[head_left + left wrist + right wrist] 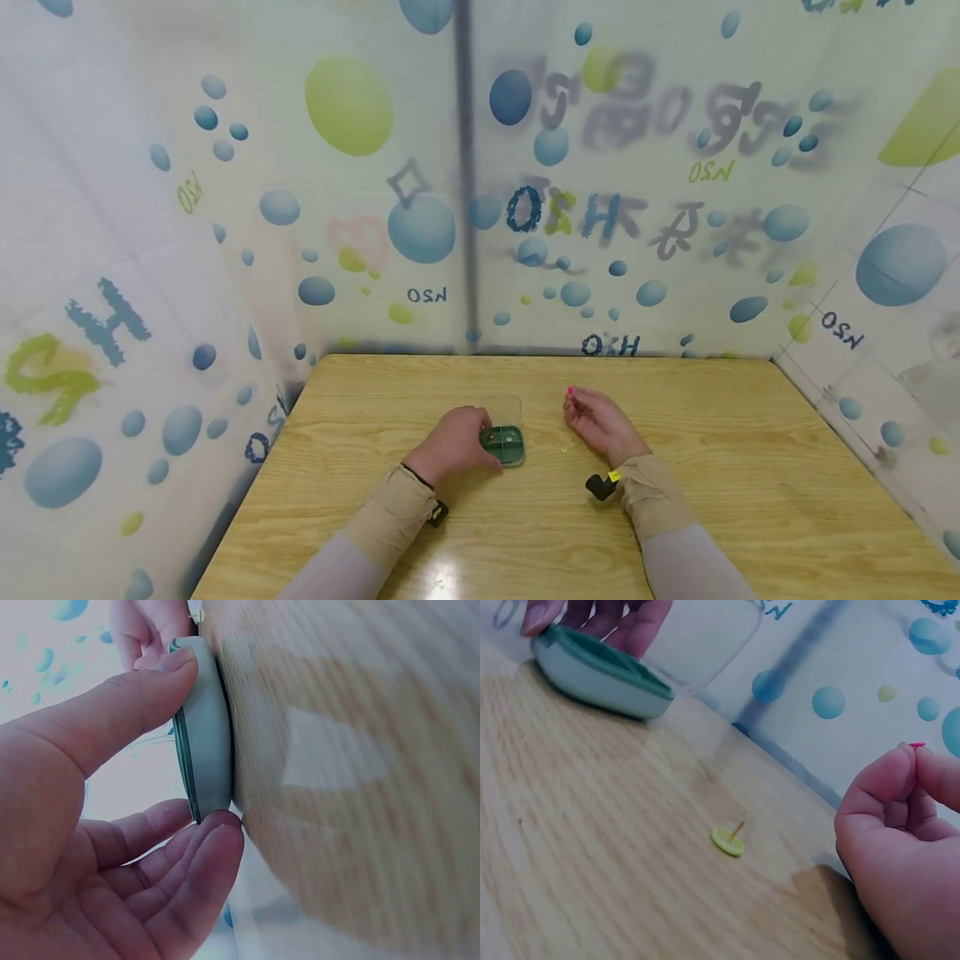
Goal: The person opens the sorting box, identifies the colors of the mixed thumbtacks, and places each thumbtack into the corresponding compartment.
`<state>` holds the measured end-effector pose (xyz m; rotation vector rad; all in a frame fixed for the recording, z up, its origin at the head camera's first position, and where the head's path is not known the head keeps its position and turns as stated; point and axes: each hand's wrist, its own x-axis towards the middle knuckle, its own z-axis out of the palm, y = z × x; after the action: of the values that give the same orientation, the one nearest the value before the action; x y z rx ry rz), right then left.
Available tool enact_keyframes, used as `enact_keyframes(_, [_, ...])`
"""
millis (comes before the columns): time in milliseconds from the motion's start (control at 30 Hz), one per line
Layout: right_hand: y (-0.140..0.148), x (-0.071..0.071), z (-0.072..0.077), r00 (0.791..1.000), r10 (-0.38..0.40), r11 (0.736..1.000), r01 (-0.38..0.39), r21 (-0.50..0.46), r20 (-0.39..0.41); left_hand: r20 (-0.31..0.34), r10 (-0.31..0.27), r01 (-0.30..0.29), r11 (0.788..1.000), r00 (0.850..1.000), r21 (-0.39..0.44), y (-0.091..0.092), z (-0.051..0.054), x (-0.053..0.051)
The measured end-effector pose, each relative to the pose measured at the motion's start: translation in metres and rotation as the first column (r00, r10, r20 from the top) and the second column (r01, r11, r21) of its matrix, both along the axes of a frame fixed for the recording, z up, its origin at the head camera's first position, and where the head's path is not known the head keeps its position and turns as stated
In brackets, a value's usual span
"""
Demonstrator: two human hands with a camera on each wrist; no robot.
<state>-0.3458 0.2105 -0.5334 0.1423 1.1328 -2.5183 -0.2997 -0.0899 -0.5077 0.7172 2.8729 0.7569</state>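
We see the left hand (453,442) gripping the green case (513,452) on the table (750,467); the right hand (600,423) pinches what seems a pink tack (570,390) at its fingertips, a yellow tack (727,841) between them.

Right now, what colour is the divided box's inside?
Dark green; the divided box shows its inside best in the head view.

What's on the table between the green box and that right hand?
A yellow thumbtack, point upward; the head and right wrist views both show it.
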Motion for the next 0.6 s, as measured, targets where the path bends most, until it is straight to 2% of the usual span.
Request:
enact_keyframes(100, [0.004,-0.001,0.000,0.997,-0.031,0.990,0.041,-0.138,0.072,0.006,0.000,0.000,1.000,1.000,0.005,0.000,0.002,0.001])
enact_keyframes(267, [0.009,-0.002,-0.001,0.985,-0.058,0.937,0.110,-0.331,0.161,0.015,0.003,-0.003,1.000,1.000,0.009,0.000,0.004,0.002])
enact_keyframes(367, [0.012,-0.001,-0.002,0.983,-0.063,0.907,0.128,-0.401,0.172,0.014,0.005,-0.005,1.000,1.000,0.006,0.000,0.004,0.001])
enact_keyframes(467, [0.013,-0.002,-0.003,0.984,-0.063,0.890,0.130,-0.438,0.164,0.011,0.006,-0.006,1.000,1.000,0.004,0.000,0.003,0.001])
enact_keyframes(533, [0.013,-0.002,-0.003,0.983,-0.063,0.882,0.135,-0.452,0.170,0.009,0.006,-0.006,1.000,1.000,0.004,0.000,0.002,0.001])
enact_keyframes(600, [0.012,-0.002,-0.002,0.982,-0.071,0.886,0.142,-0.441,0.172,0.008,0.005,-0.005,1.000,1.000,0.003,0.000,0.003,0.001])
